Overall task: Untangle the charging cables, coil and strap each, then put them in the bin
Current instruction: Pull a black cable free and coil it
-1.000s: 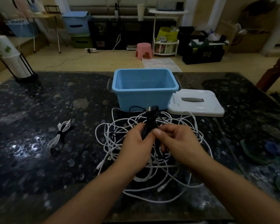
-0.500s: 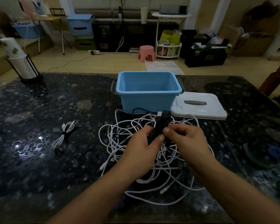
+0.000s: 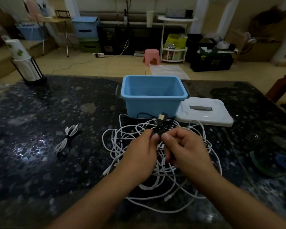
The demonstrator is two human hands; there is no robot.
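A tangle of white charging cables (image 3: pixel 122 142) lies on the dark speckled table (image 3: pixel 40 162) in front of the blue bin (image 3: pixel 153 96). Above the tangle I hold a folded black cable (image 3: pixel 162 124), its USB plug pointing up toward the bin. My left hand (image 3: pixel 139 156) pinches the bundle from the left. My right hand (image 3: pixel 185 151) pinches it from the right, thumb tip against it. One white cable (image 3: pixel 68 138), coiled and strapped with a dark tie, lies apart to the left. The bin looks empty inside.
The bin's white lid (image 3: pixel 205 113) lies flat right of the bin. A stack of cups in a black wire holder (image 3: pixel 26 66) stands at the table's far left corner. Sandals (image 3: pixel 271 162) show at the right edge.
The black bundle has turned slightly and its plug now points up and right. My right thumb has closed onto it beside my left fingertips. The camera has shifted a little.
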